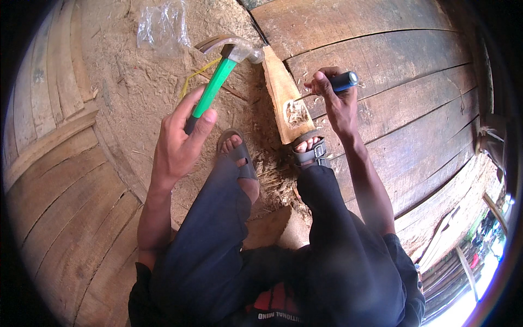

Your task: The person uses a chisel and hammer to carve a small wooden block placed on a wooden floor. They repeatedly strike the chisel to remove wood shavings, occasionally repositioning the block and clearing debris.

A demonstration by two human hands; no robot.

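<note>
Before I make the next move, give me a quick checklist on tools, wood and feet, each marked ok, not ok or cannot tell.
1. Hammer gripped by its green handle in the left hand: ok.
2. Chisel held in the right hand, pointing toward the hollow: ok.
3. Chisel tip touching the wood: cannot tell, too small to see.
4. Hollow free of loose chips: not ok, it looks littered with shavings.
5. Wood held steady: cannot tell; the right sandal is at its near end, but pressure doesn't show.
6. Left sandal away from the wood: ok, well apart.
</note>
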